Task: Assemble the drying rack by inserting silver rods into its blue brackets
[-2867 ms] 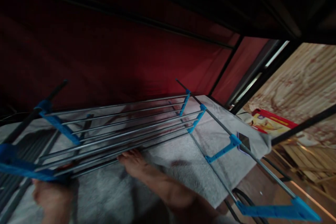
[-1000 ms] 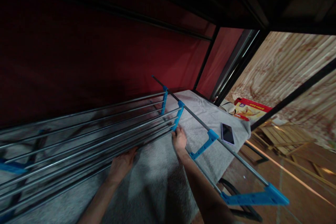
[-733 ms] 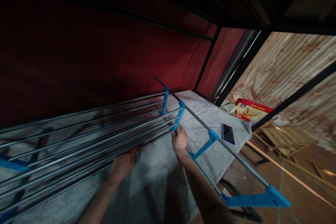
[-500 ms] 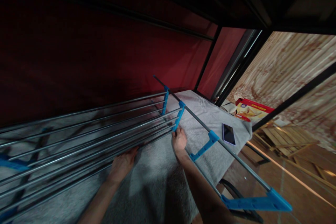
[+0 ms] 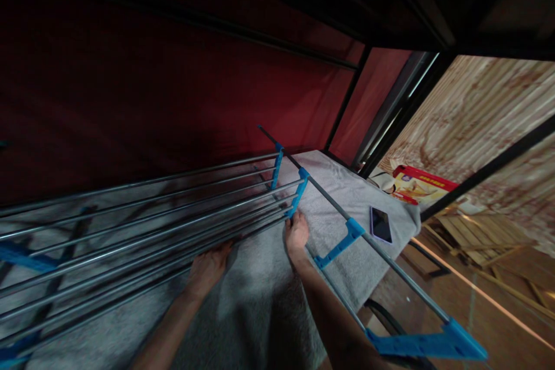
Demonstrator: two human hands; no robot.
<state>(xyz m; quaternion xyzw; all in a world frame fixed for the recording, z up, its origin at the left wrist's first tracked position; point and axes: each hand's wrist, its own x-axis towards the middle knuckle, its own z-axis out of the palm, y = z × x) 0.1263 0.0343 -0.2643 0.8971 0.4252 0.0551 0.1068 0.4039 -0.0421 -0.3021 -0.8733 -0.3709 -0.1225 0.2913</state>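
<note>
A rack of grey metal rods with blue plastic brackets lies across a grey blanket. My left hand is closed around the nearest rod, its fingertips hidden beneath it. My right hand is closed at the lower end of a blue bracket, where the near rod meets it; its fingertips are partly hidden. A long end tube runs through several brackets. Right of my right hand, another blue bracket hangs from this tube with no rods in its side. A larger blue end piece sits at the tube's near end.
A phone lies on the blanket to the right. Beyond the blanket are a red and yellow box and a wooden slatted piece on the floor. Dark frame posts and a red cloth wall enclose the far side.
The whole view has shifted slightly, with things appearing a little farther right. Both hands keep their places on the rack.
</note>
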